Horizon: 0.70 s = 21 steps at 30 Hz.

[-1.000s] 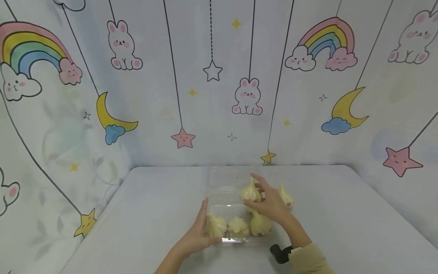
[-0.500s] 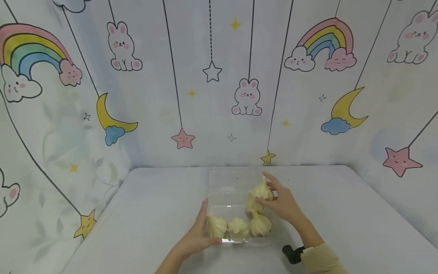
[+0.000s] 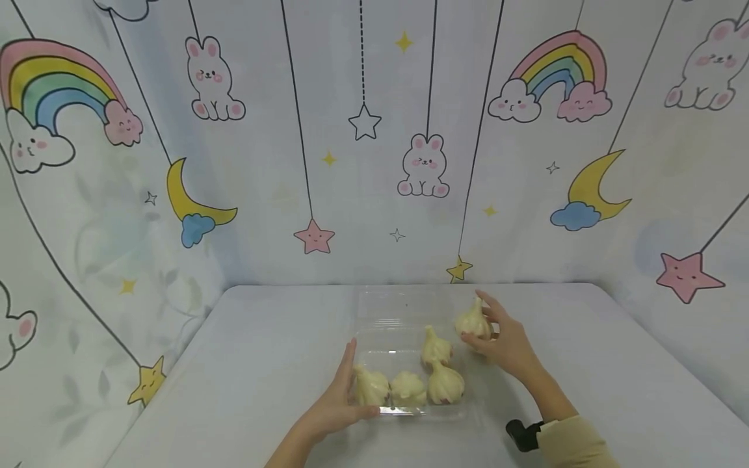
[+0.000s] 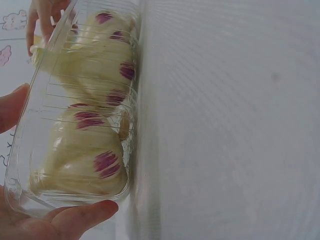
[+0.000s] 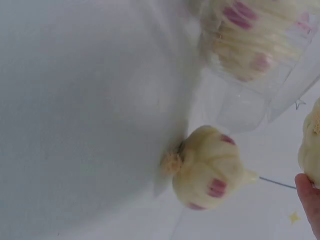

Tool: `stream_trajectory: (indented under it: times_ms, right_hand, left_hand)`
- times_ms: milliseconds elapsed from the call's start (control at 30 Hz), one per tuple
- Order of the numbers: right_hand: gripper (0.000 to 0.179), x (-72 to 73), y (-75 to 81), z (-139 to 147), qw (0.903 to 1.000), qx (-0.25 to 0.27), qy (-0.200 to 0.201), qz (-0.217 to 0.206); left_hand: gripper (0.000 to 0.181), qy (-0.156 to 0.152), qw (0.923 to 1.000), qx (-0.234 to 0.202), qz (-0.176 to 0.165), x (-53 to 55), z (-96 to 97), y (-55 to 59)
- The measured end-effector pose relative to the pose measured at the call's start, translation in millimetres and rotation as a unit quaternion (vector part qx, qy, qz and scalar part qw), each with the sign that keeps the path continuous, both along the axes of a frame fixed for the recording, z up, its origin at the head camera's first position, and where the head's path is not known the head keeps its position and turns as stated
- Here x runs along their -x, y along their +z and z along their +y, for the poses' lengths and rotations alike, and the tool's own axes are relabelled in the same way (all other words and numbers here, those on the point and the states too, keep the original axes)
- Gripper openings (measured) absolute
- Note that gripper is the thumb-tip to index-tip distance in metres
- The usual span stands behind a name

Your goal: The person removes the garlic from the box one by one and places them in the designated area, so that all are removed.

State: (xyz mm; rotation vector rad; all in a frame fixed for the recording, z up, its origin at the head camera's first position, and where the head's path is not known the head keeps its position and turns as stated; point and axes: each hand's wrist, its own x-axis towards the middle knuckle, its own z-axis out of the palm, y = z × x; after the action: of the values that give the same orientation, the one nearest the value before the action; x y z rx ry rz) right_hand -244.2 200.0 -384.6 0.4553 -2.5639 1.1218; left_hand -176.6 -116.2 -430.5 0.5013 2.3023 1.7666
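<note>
A clear plastic container lies on the table with several pale garlic bulbs in it: one at the front left, others along the front and right side. My left hand holds its front left corner, thumb at the front and fingers along the left wall. Right of the container, my right hand pinches a garlic bulb between thumb and fingers, stem up. Below it, the right wrist view shows another garlic bulb on the table beside the container; in the head view this one is hidden behind the hand.
The container's transparent lid stretches open behind it toward the table's back edge. A white cloth covers the table. Behind hangs a curtain printed with rabbits, stars and rainbows. A black device sits at my right wrist.
My right hand has carried the garlic bulb rightward from over the container to beyond its right side, uncovering the bulb at the back right. The left hand stays in place.
</note>
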Motion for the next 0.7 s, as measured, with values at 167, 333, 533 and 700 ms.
stream_trajectory:
  times_ms: [167,333,533,700]
  right_hand:
    - [0.081,1.6,-0.1,10,0.9999,-0.001,-0.012,-0.005]
    - [0.081,3.0,0.8,21,0.9996,-0.013,-0.024,-0.010]
    - [0.081,1.8,-0.7,32,0.9992,-0.021,-0.033,-0.007]
    - [0.081,3.4,-1.9,40,0.9986,-0.032,-0.042,-0.008]
  left_hand:
    - [0.116,-0.001,1.0000,0.001,0.003,-0.8,0.0,1.3]
    - [0.116,-0.004,1.0000,-0.003,0.003,-0.3,0.2,0.7]
    - [0.115,-0.011,0.9999,-0.008,0.005,0.3,-0.7,-0.1]
    - [0.115,-0.013,0.9998,-0.011,0.004,0.2,-1.3,-0.3]
